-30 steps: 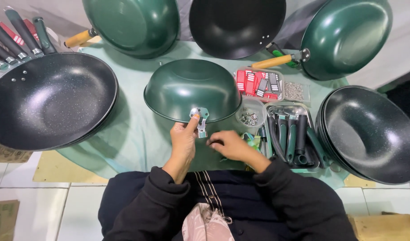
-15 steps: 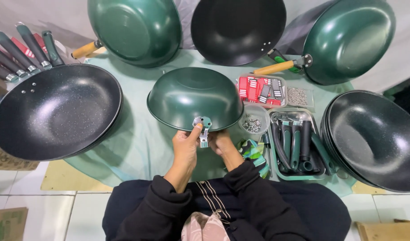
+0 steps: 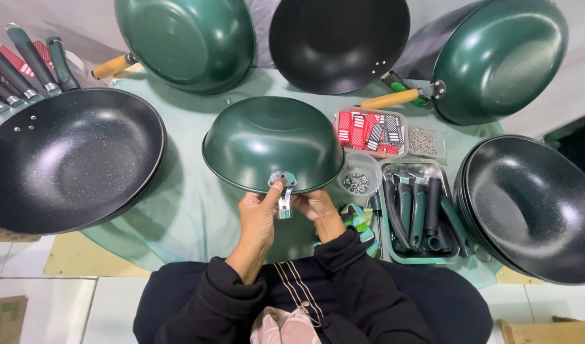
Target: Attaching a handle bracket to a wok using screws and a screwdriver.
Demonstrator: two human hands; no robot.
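We see an upturned green pan (image 3: 272,141) at the middle of the round worktop (image 3: 178,210) under its pale green cloth, with our left hand (image 3: 259,213) gripping the metal handle bracket (image 3: 283,190) at the pan's near rim — thumb pressed on top — and our right hand (image 3: 315,205) curled beside it under the rim, though we cannot tell what it grips. Around it lie a black speckled wok (image 3: 66,159), a tray of dark handles (image 3: 417,213) and a small bowl of screws (image 3: 358,176) — pale floor tiles (image 3: 44,306) show below.
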